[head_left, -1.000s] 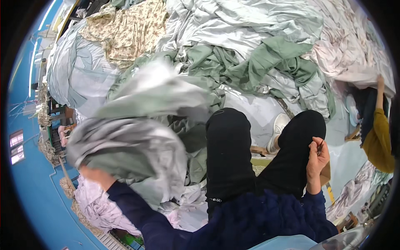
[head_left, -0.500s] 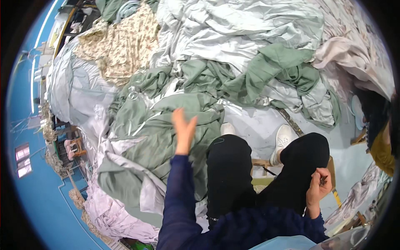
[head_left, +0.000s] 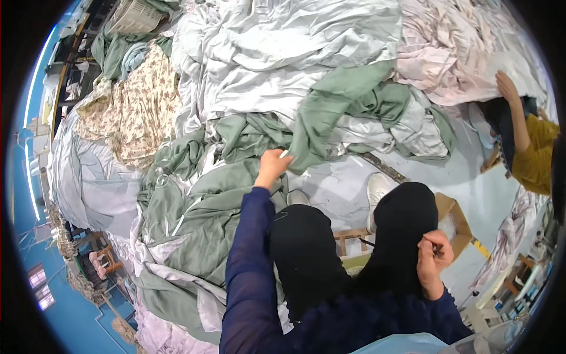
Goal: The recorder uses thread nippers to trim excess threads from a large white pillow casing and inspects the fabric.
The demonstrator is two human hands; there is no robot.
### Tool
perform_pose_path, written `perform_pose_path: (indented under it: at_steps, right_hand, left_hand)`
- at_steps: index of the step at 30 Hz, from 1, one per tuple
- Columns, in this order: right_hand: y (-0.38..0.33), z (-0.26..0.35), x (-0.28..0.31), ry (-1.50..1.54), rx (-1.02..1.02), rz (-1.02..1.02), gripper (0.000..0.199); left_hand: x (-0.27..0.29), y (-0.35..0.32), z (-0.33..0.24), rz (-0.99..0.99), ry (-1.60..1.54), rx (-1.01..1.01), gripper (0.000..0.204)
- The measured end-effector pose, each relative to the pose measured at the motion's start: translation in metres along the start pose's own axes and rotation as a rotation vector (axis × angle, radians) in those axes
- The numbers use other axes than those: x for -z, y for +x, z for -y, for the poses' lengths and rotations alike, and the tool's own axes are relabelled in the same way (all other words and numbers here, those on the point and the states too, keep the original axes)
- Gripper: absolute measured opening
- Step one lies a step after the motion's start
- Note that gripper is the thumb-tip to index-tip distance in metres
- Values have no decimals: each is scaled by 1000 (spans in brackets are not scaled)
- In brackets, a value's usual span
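In front of me my left hand (head_left: 273, 168) is closed, with finger and thumb at the edge of a green cloth (head_left: 315, 127) that lies across the near side of the pile. A small white strip shows at the fingertips. More green fabric with pale lining (head_left: 206, 206) is heaped to the left of that forearm. My right hand (head_left: 433, 262) rests by my right knee, fingers curled round a small dark object (head_left: 437, 250); most of it is hidden, so its kind does not show.
White sheets (head_left: 283, 53), floral cloth (head_left: 138, 112) and pink fabric (head_left: 448, 65) spread beyond. At right sits another person in a mustard sleeve (head_left: 535, 156), a hand on the pink cloth. A cardboard box (head_left: 460, 221) stands beside my right knee. A plastic basket (head_left: 137, 16) is far left.
My left hand has moved slightly right from over the green heap and closed on the green cloth's edge. The view has shifted right, showing more of the other person. My right hand stays curled.
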State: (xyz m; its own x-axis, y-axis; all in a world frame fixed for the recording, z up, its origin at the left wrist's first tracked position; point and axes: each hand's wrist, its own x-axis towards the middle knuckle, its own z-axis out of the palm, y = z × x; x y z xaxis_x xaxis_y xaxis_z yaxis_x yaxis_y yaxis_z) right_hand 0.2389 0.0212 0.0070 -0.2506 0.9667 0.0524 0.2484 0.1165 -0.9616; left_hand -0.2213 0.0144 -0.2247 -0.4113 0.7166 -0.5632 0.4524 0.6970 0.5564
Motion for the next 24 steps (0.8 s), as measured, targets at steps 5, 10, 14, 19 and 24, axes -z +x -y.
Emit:
perform_pose_path:
  at_steps: [5,10,14,19,24]
  right_hand:
    - [-6,1,3,-37,53,34,10]
    - [-17,6,2,34,2,2,12]
    - [-24,6,7,-9,97,7,15]
    - [-51,34,24,250,181,218,28]
    - [-104,79,38,462,396,520,54]
  left_hand:
    - [78,-134,-58,-382,-176,-361,16]
    - [121,-304,-138,-613,-5,-500,11]
    - [86,-396,-176,-250,-191,-811,16]
    - [1,-441,-198,-36,-275,-841,17]
    - [-39,-476,-212,-95,-263,-1002,8]
